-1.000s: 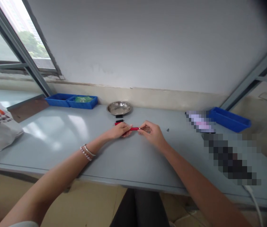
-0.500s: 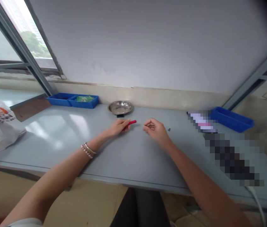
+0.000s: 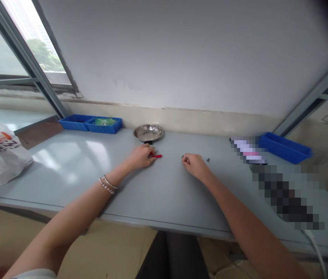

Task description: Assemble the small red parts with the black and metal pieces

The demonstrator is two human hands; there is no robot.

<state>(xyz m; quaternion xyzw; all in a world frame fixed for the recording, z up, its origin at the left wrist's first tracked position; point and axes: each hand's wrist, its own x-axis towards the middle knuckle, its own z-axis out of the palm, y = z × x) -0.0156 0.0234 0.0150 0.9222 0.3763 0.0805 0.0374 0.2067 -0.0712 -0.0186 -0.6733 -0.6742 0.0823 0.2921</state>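
Observation:
My left hand [image 3: 143,156] is closed around a slim red stick-like tool [image 3: 158,156]. Its short red end with a pale tip points right, and the rest is hidden by my fingers. Across a gap, my right hand [image 3: 194,164] rests low over the table with thumb and forefinger pinched together. A small dark piece [image 3: 182,157] shows at those fingertips; its kind is too small to make out. Just right of that hand, another small dark pointed piece [image 3: 208,160] lies on the table. A black object [image 3: 149,143] is partly visible behind my left hand, by the steel dish [image 3: 148,133].
Two blue trays [image 3: 76,122] stand at the back left, one with green packets [image 3: 105,122]. A white plastic bag [image 3: 1,155] sits far left. On the right are a blurred phone-like object [image 3: 248,151], a blurred dark object [image 3: 283,195] and a blue bin [image 3: 286,147].
My left hand has turned and moved slightly left and down, leaving less of the red tool showing. My right hand has shifted right and down, and a dark piece now shows at its fingertips.

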